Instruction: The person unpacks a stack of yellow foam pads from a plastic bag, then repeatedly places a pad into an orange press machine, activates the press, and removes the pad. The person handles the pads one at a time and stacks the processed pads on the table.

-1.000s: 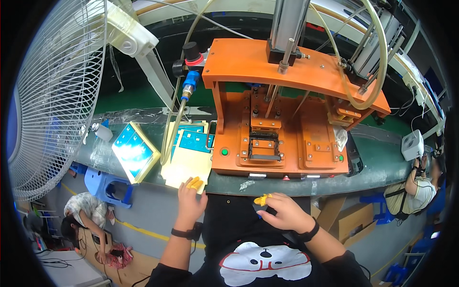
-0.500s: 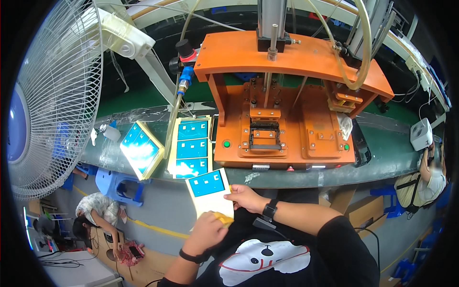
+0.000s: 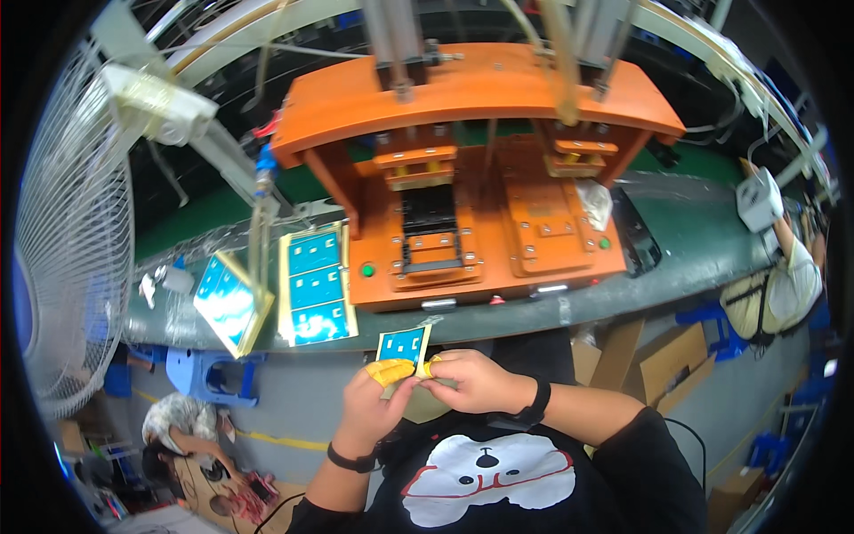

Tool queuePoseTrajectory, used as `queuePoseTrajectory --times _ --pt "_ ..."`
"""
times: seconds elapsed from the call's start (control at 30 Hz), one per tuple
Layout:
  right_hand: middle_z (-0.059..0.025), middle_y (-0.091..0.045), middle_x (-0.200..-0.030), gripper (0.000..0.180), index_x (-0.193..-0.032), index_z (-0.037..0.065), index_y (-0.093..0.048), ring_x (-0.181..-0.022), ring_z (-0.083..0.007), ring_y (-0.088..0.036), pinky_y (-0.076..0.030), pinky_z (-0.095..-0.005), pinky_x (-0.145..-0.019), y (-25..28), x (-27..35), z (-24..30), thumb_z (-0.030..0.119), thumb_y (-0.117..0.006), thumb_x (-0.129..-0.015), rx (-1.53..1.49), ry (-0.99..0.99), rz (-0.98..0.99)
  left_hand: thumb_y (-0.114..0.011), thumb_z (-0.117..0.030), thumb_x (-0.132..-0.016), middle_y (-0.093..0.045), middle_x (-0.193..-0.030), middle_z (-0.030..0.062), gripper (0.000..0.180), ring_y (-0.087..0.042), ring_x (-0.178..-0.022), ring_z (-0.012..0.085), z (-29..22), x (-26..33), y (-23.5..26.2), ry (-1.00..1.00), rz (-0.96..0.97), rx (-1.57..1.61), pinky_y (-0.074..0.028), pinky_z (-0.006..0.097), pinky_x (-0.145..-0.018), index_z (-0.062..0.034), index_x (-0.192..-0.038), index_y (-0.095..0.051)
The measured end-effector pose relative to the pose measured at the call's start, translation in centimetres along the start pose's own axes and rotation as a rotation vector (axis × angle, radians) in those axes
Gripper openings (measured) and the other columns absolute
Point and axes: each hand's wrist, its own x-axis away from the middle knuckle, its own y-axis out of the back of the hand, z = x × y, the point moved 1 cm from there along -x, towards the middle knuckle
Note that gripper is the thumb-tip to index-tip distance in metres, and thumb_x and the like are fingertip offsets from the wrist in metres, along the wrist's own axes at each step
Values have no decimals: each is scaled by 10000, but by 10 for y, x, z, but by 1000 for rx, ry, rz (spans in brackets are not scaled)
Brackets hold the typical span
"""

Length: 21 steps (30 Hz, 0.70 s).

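Observation:
Low in front of my body, both hands meet at a small sheet of blue adhesive pieces on pale yellow backing [image 3: 403, 342]. My left hand [image 3: 366, 402] is closed on the sheet's lower left, yellow covers on its fingers. Pinched at the lower right edge is my right hand [image 3: 476, 381], also with yellow on a fingertip. The fingers hide the sheet's lower part. Beyond them stands an orange press [image 3: 480, 84]; its left fixture [image 3: 434, 254] holds a black part [image 3: 429, 212] beneath a raised press head [image 3: 415, 160].
More blue sheets lie in a stack [image 3: 318, 283] beside the press and in a tilted stack [image 3: 233, 303] farther left. A large fan [image 3: 76, 240] fills the left side. Cardboard boxes [image 3: 680, 360] and a blue stool [image 3: 200, 374] stand below the bench. Other people sit at both sides.
My hands have come together on the sheet, and less of it shows. The left press head now stands higher above its fixture. The whole view has shifted.

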Motion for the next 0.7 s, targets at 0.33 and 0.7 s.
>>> queuePoseTrajectory --times 0.33,0.7 --pt "-52 -744 -1106 200 -1230 6 -684 -960 -135 -707 -576 -313 -877 106 266 -64 59 -650 -1040 -627 -666 -1150 -823 -139 -929 -741 -1080 135 275 -716 -964 257 35 -25 -26 260 -147 1246 -580 436 -920 -4 -1088 -644" --pt "-257 -746 -1200 383 -1205 1 -718 -1123 -459 -710 -557 -512 -987 -111 732 -66 221 -611 -911 340 -2255 -1356 -817 -24 -874 -780 -994 122 158 -730 -883 199 9 -32 -70 180 481 920 -573 320 -833 35 -1005 -752"
